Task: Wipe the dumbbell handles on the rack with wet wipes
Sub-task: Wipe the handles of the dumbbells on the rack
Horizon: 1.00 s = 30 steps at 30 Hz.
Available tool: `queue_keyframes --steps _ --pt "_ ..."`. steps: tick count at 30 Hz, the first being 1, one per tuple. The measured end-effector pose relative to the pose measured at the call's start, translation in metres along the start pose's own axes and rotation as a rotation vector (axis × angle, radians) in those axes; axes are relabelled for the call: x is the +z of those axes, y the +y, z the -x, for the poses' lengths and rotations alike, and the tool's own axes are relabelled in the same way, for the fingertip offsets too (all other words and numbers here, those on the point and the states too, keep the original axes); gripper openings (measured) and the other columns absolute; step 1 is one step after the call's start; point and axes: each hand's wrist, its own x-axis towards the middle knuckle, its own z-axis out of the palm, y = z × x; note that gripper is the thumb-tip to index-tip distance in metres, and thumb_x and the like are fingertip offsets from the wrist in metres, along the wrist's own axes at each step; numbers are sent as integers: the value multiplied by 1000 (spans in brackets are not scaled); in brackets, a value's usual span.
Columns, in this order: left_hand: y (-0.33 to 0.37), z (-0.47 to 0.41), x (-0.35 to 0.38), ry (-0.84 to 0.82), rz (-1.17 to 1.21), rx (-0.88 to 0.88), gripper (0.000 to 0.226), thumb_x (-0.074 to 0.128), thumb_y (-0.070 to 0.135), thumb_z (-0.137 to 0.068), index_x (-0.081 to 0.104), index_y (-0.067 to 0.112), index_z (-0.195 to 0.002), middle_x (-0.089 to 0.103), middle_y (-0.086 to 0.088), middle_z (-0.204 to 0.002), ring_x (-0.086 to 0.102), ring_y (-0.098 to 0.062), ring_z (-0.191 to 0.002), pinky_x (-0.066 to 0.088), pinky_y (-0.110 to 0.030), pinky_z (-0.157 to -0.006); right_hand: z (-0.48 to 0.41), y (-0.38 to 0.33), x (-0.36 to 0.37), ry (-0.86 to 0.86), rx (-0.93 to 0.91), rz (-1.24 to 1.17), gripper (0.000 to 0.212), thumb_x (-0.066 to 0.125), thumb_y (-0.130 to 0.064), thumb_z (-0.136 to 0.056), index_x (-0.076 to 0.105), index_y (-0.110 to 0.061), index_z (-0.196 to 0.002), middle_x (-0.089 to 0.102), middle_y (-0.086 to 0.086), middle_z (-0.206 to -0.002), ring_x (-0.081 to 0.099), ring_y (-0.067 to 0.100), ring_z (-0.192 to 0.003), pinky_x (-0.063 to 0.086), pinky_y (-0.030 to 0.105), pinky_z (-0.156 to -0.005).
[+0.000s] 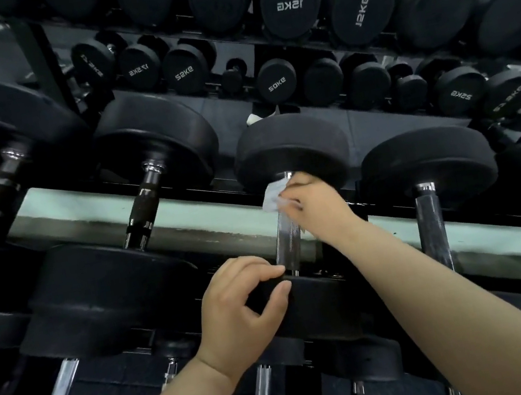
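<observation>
Left grip [246, 301] curled on near head [325, 294], holds dumbbell steady. Handle [290, 244] just past it, bare, shiny. Right grip [318, 208] pinches wipe [271, 197] round handle top, touching far head [292, 150]. Best: squeeze, slide down whole handle, twist. Little room between heads; next bar [430, 223] near on right.

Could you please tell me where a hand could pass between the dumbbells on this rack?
The widest gap lies over the pale ledge, between the dark handle and the handle being wiped. Elsewhere, dumbbell heads crowd together.
</observation>
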Motion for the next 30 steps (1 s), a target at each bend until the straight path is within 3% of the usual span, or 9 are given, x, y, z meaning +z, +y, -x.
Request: queue_keyframes --steps 2,6,9,15,18,20,22,25,30 --pt "0 0 0 6 -6 3 13 55 30 -76 57 27 -89 55 7 -94 53 -3 -81 43 -10 -79 -6 1 4 16 38 57 23 50 -16 -88 66 0 -91 57 14 -115 52 27 -109 37 29 -91" --pt "-1 0 0 8 -13 12 14 55 30 -76 56 27 -90 54 8 -94 52 -1 -82 42 -10 -79 24 -2 4 -15 -153 -16 12 60 -7 -70 70 -2 -73 67 14 -84 60 23 -86 36 23 -83" --pt "-1 0 0 6 -15 12 14 55 30 -76 56 27 -90 54 8 -95 52 0 -82 42 -10 -79 42 -4 0 -163 -154 -100 13 61 -2 -75 69 1 -85 63 17 -95 53 26 -95 32 20 -85" --pt "0 0 1 12 1 17 15 55 30 -76 57 26 -90 54 8 -95 52 0 -83 43 -11 -79 22 -2 2 130 127 -267 16 58 -2 -81 69 1 -92 60 12 -105 51 24 -104 33 17 -88" --pt "-1 0 0 19 1 22 14 55 29 -76 57 27 -89 58 16 -84 53 -1 -82 43 -10 -79 29 -9 -2 32 143 -365 13 58 2 -77 69 3 -83 55 -7 -83 47 5 -82 33 4 -73" --pt "0 0 1 13 -4 35 13 55 29 -76 57 27 -88 58 15 -84 54 -2 -82 43 -11 -78 43 -9 -3 -111 231 -508 9 59 -3 -75 65 -6 -68 51 -15 -62 44 -2 -60 35 9 -58" --pt "1 -1 -1 1 -12 31 13 54 28 -76 56 27 -88 57 12 -83 54 -2 -82 42 -11 -79 50 -8 -3 -143 410 -791 14 59 -13 -74 56 -13 -61 51 -6 -54 45 7 -53 34 21 -53" --pt "1 -2 -1 -18 -21 35 13 53 28 -76 56 27 -88 57 13 -84 52 0 -83 41 -9 -80 39 -3 1 14 715 -1056 31 56 -32 -85 54 -13 -61 54 1 -63 49 14 -60 38 23 -58" --pt "0 -1 -2 -25 -25 44 11 53 29 -77 56 28 -88 59 14 -83 50 4 -84 40 -5 -82 14 -6 11 188 785 -1103 11 66 -14 -80 56 -15 -76 58 2 -69 54 11 -58 43 12 -42"
